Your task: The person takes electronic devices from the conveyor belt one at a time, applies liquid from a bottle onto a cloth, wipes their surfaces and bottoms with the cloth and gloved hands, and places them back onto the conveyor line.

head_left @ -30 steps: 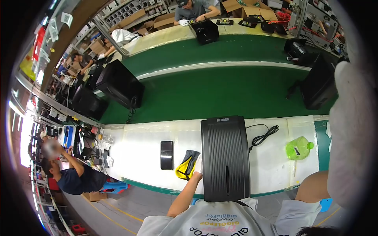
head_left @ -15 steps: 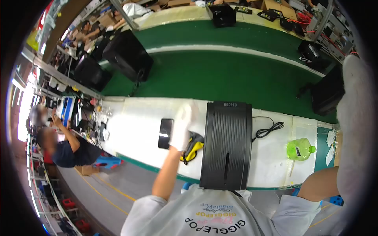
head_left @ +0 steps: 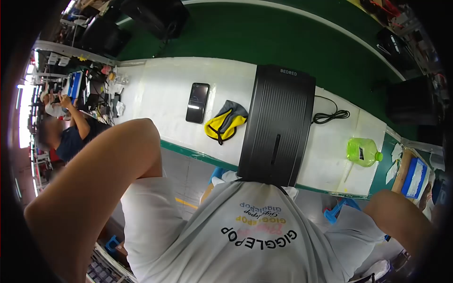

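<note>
Neither hand shows. My left arm (head_left: 108, 160) is bent at the elbow on the left, its hand outside the picture. On the right, my right arm (head_left: 398, 219) reaches toward the dark edge, and that hand is hidden too. In front of my body, a black ribbed casing marked BEDRED (head_left: 281, 122) with a narrow slot stands on the white worktable (head_left: 165, 101). To its left are a yellow and grey cloth (head_left: 228, 121) and a black smartphone (head_left: 197, 103). A coiled black cable (head_left: 331, 116) lies to its right.
A green translucent plastic jug (head_left: 363, 152) lies toward the table's right end. Past the table is a green surface (head_left: 226, 30) with dark boxy units (head_left: 158, 16). A co-worker (head_left: 71, 134) is at the left, near cluttered equipment. A blue stool (head_left: 340, 210) stands below the table edge.
My gloved left hand has left the table beside the phone and cloth and gone out of view. The raised right glove has also left the picture. The view has tilted, shifting the table upward.
</note>
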The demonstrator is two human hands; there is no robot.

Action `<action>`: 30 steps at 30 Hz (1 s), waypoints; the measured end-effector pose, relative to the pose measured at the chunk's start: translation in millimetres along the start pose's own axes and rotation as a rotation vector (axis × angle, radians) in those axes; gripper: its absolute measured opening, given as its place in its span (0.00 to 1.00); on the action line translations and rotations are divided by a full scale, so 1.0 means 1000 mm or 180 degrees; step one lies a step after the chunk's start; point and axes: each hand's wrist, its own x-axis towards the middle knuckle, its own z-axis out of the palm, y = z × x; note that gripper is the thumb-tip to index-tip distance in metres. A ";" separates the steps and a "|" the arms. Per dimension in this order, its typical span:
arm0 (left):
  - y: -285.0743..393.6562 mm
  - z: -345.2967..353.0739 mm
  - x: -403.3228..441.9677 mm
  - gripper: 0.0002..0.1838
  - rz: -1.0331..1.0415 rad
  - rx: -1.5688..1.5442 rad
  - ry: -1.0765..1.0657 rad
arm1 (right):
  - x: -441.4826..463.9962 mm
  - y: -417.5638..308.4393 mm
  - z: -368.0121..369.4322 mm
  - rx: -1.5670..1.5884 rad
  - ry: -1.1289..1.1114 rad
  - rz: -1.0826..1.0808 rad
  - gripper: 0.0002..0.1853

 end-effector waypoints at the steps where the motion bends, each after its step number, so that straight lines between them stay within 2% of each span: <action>1: 0.000 0.001 -0.001 0.22 0.0012 0.0010 0.0005 | -0.002 -0.001 -0.001 -0.0006 -0.0003 -0.0001 0.21; 9: -0.010 0.007 -0.008 0.20 0.0141 0.0087 0.0013 | -0.009 -0.008 -0.009 -0.0043 0.0012 -0.0051 0.21; 14: -0.030 0.002 -0.018 0.19 0.0082 0.0313 0.0449 | -0.012 -0.006 -0.009 0.0033 0.0051 -0.0002 0.20; 16: -0.047 -0.002 -0.042 0.18 -0.0209 0.0554 0.0831 | -0.017 -0.002 -0.010 0.0118 0.0133 0.0034 0.20; 18: -0.071 0.002 -0.080 0.18 -0.0933 0.0802 0.1179 | -0.033 0.008 -0.003 0.0284 0.0244 0.0265 0.20; 19: -0.087 0.010 -0.107 0.18 -0.1494 0.0921 0.1283 | -0.045 0.018 0.006 0.0423 0.0281 0.0562 0.20; 21: -0.114 0.030 -0.171 0.17 -0.2924 0.0882 0.1243 | -0.084 0.037 0.050 0.0887 0.0154 0.1857 0.20; 22: -0.125 0.045 -0.211 0.16 -0.3809 0.0728 0.1105 | -0.100 0.035 0.085 0.1226 -0.0183 0.3394 0.20; 23: -0.132 0.059 -0.249 0.15 -0.4553 0.0531 0.0920 | -0.167 0.062 0.121 0.1987 -0.0614 0.3338 0.32; 24: -0.140 0.072 -0.287 0.14 -0.5135 0.0316 0.0805 | -0.209 0.067 0.151 0.2030 -0.1019 0.3459 0.34; 25: -0.146 0.079 -0.318 0.15 -0.5453 0.0188 0.0800 | -0.263 0.084 0.187 0.2108 -0.1498 0.4972 0.40; 26: -0.154 0.088 -0.367 0.15 -0.5779 0.0054 0.0784 | -0.284 0.065 0.207 0.2066 -0.1637 0.5025 0.41; 28: -0.161 0.104 -0.448 0.15 -0.4643 0.1414 -0.0707 | -0.285 0.034 0.243 0.2379 -0.1557 0.5931 0.48; 29: -0.158 0.119 -0.454 0.16 -0.4043 0.1633 -0.0990 | -0.277 0.038 0.238 0.2388 -0.1585 0.5949 0.48; 30: -0.161 0.125 -0.470 0.16 -0.4055 0.1648 -0.0991 | -0.258 0.047 0.226 0.4018 -0.0836 0.6835 0.44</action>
